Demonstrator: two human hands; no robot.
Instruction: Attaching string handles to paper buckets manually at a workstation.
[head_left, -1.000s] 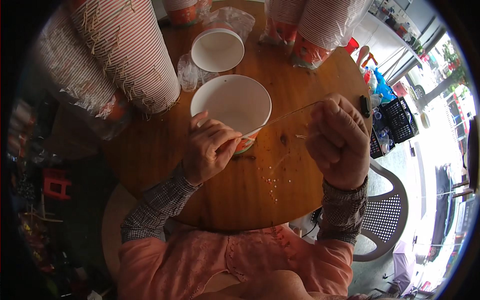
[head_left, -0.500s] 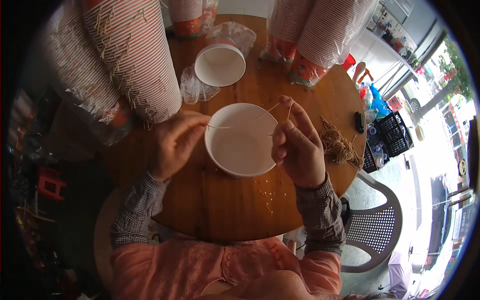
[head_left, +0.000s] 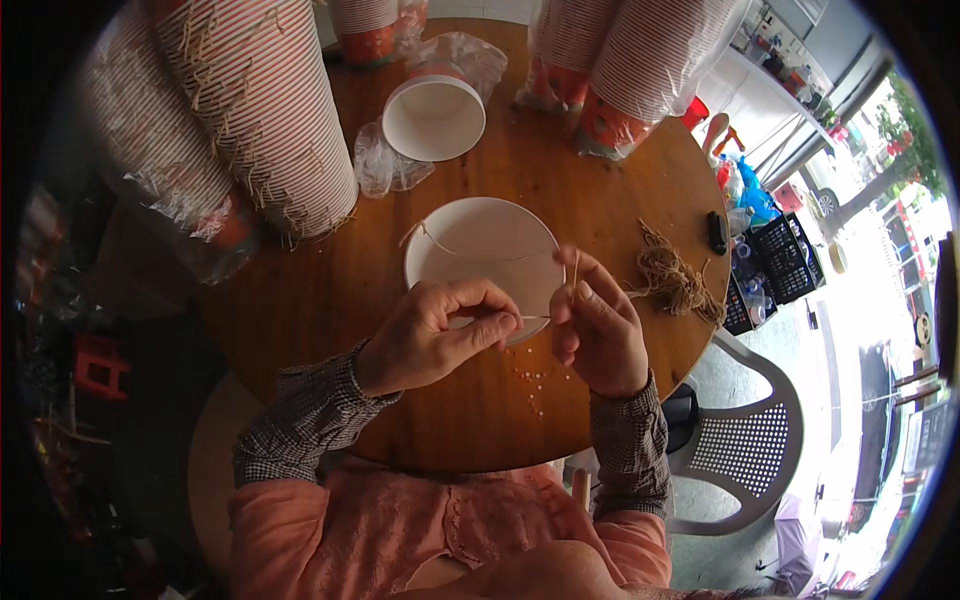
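My left hand (head_left: 440,335) pinches one part of a thin piece of string (head_left: 537,318) in front of the white paper bowl (head_left: 480,215). Facing it, at the bowl's right side, my right hand (head_left: 603,325) has its fingers curled, with the string looped at its raised fingertips. A short span of the string stretches between the two hands. Another stretch of it runs from the right fingers across the bowl's mouth, and a small knotted-looking end hangs at the left rim. My left hand covers the bowl's lower left rim.
A tall stack of paper bowls (head_left: 265,110) draped with strings stands left; bagged stacks (head_left: 640,70) stand back right. Behind the bowl lies another white bowl (head_left: 433,118) with plastic wrap. A bundle of twine (head_left: 678,280) and a black object (head_left: 717,232) lie right. Small crumbs dot the front.
My left hand has moved right and nearer to me, close to my right hand. The string's knotted-looking end now hangs over the bowl's left rim. My right hand has lowered slightly.
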